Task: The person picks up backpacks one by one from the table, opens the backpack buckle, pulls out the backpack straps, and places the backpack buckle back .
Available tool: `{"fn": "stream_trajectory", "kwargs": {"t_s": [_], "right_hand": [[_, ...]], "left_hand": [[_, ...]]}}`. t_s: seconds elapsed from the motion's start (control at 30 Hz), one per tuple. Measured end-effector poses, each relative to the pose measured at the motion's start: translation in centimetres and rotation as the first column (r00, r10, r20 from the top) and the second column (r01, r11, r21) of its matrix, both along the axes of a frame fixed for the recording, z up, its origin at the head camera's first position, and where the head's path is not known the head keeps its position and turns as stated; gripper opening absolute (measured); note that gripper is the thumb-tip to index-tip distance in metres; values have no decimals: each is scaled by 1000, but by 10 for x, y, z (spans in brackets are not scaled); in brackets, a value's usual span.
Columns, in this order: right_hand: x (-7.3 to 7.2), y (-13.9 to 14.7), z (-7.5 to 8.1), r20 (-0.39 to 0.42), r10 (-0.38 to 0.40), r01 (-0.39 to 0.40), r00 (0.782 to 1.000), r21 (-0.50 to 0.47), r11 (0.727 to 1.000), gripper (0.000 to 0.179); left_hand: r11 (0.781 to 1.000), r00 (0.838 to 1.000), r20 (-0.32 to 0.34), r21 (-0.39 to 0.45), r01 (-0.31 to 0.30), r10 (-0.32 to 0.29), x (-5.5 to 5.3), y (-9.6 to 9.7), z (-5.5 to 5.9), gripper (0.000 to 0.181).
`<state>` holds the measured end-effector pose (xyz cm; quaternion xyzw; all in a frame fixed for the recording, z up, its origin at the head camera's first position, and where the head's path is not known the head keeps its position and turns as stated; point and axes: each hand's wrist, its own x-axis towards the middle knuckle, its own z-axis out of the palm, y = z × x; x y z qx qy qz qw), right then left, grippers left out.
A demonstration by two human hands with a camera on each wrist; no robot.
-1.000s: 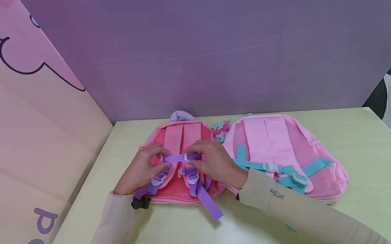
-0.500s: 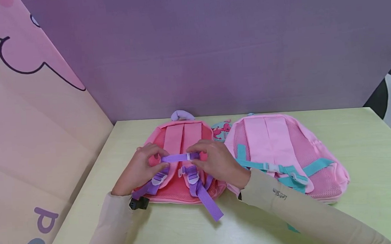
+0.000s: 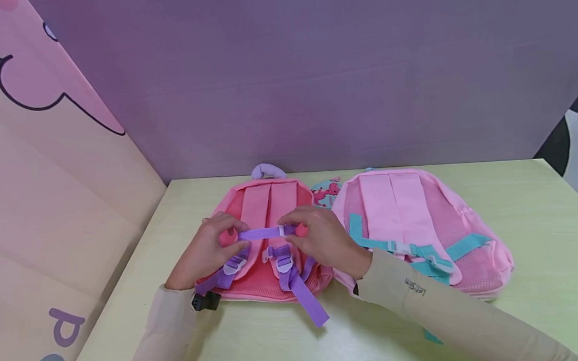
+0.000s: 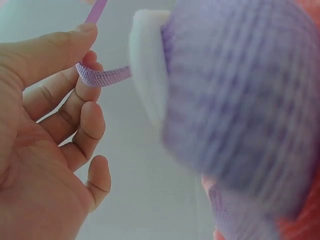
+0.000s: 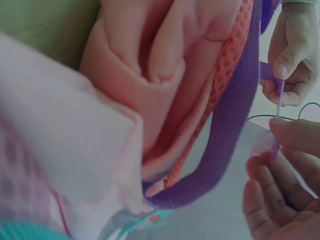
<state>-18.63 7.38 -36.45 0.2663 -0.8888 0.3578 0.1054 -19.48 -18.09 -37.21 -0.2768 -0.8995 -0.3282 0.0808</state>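
A coral-pink backpack lies on the table with its padded straps facing up. Across it, a purple strap is stretched level between both hands. The left hand pinches the strap's left part between thumb and index finger; in the left wrist view the purple webbing bends over its fingers. My right hand pinches the strap at a white plastic buckle piece. In the right wrist view that whitish piece is blurred at the right fingertips. A second white buckle sits lower on the right shoulder strap.
To the right lies a light pink backpack with turquoise straps. A round turquoise-and-pink item shows between the bags. One purple strap end hangs onto the table. A purple partition stands behind.
My right hand and the white buckle piece have shifted slightly right, and the left hand slightly left. The stretch of purple strap between them is a little longer.
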Motion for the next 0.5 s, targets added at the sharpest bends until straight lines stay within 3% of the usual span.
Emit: {"fn": "stream_trajectory", "kwargs": {"t_s": [0.13,0.27,0.5], "right_hand": [[-2,6,3,59,-54,49,997,76,996,28],[-6,15,3,98,-87,71,991,159,985,24],[-7,23,-1,140,-124,82,982,273,958,27]], "left_hand": [[999,999,38,-15,38,-37,0,2,-2,29],[999,997,66,-39,30,-27,1,3,-4,33],[999,996,68,-14,50,-49,2,3,-5,27]]}}
